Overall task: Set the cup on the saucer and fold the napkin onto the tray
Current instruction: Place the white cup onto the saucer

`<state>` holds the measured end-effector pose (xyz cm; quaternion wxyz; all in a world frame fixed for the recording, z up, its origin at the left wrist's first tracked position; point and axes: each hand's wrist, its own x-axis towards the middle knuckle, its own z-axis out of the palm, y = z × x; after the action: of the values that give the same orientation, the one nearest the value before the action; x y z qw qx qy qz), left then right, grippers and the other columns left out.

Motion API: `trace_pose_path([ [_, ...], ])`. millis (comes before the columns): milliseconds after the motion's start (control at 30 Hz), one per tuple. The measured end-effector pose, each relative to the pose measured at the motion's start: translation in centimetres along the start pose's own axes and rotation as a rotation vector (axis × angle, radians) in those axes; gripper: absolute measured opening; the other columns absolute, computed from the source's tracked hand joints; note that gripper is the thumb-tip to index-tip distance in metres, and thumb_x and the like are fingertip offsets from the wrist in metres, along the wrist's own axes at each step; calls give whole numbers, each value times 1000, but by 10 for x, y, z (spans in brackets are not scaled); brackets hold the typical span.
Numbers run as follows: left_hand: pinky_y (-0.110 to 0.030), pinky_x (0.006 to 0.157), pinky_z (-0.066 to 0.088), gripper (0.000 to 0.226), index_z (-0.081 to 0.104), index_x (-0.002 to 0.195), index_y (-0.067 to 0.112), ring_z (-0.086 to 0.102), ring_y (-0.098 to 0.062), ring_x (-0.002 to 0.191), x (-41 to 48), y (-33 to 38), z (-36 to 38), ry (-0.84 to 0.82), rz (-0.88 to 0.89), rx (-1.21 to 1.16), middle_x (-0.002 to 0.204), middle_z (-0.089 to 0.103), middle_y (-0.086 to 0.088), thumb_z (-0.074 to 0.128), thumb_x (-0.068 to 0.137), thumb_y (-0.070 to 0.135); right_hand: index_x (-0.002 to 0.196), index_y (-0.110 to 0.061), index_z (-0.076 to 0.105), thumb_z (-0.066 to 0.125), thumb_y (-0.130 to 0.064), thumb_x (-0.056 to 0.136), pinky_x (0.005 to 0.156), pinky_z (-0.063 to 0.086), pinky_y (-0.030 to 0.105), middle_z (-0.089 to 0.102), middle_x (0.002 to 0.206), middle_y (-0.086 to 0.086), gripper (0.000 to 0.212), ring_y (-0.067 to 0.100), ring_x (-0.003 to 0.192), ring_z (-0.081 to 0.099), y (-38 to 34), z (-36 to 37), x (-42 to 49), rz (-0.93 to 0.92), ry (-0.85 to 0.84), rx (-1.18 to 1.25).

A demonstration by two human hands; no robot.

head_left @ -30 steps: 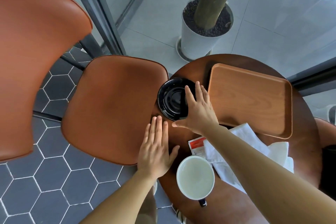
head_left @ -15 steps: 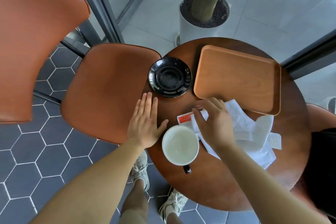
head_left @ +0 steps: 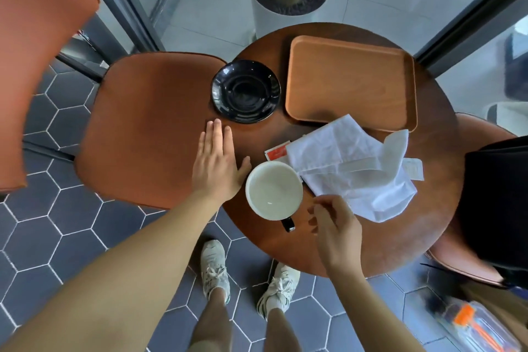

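Head view: right hand (head_left: 333,220) loosely open, empty, beside white cup (head_left: 273,190); left hand (head_left: 216,164) flat, fingers spread, on round table (head_left: 400,237)

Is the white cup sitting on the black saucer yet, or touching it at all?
Apart. The head view shows bare table between the cup and the saucer.

White cup (head_left: 273,190) upright beside crumpled napkin (head_left: 353,166), black saucer (head_left: 246,91) bare.

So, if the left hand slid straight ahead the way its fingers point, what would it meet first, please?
Most likely the near rim of the black saucer; the left hand lies flat, fingers aimed just below it, across bare table.
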<state>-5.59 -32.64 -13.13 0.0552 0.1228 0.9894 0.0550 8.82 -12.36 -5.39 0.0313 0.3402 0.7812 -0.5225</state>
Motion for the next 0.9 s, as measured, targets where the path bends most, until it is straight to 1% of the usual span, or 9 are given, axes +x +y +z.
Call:
trace_pose_path([
  [67,-48,125,16,77,27,151,-5,14,-38,152,1,4,-2,24,-22,-33,162,19,-27,36,98,52,85,-40,68,57,-29,74,75,58,43,71,83,-15,19,10,79,67,4,1,-8,3,-80,-25],
  [200,-47,125,11,77,24,153,-2,10,-37,153,-3,9,4,45,-40,-45,163,14,-25,27,101,54,88,-30,67,73,-35,74,71,56,33,66,86,-10,16,8,80,65,18,6,-19,-119,-239,-231],
  [267,-47,126,10,78,23,153,-1,9,-36,153,-1,8,5,66,-47,-47,164,14,-24,25,100,55,86,-29,66,75,-43,75,68,53,28,63,85,-11,20,7,77,64,20,10,-16,-194,-213,-281],
  [300,-47,126,10,78,24,153,-1,9,-35,154,-1,7,5,73,-52,-47,164,14,-24,24,100,55,85,-26,66,76,-42,77,66,52,26,62,83,-11,20,8,75,63,20,12,-15,-216,-181,-296],
  [467,-46,126,9,78,24,153,0,8,-34,154,-2,5,8,84,-55,-56,164,14,-23,26,99,55,78,-20,67,80,-25,81,61,50,23,60,79,-9,14,9,70,61,25,22,-14,-296,-123,-294],
  [600,-48,125,10,77,26,152,-1,9,-35,154,-1,5,8,99,-54,-77,164,15,-24,31,98,52,66,-20,57,78,-16,76,59,41,7,57,72,-8,23,4,70,57,23,22,-7,-297,-62,-253],
  [700,-47,125,9,75,26,152,-2,9,-35,154,-3,8,8,96,-56,-87,164,15,-23,36,99,50,65,-18,58,77,-15,76,59,39,8,56,70,-9,23,4,70,56,18,15,-1,-341,-51,-261],
  [800,-47,125,9,74,26,152,-2,8,-35,154,-4,10,7,94,-57,-102,164,14,-23,42,100,47,70,-13,64,77,-14,78,60,42,16,59,73,-9,16,10,70,58,12,7,3,-362,-64,-249],
  [900,-46,126,7,74,24,153,0,5,-33,154,-4,11,6,82,-71,-100,165,11,-22,40,100,49,72,-13,65,77,-10,79,61,42,18,61,73,-6,15,11,71,58,4,3,3,-367,-36,-204],
])
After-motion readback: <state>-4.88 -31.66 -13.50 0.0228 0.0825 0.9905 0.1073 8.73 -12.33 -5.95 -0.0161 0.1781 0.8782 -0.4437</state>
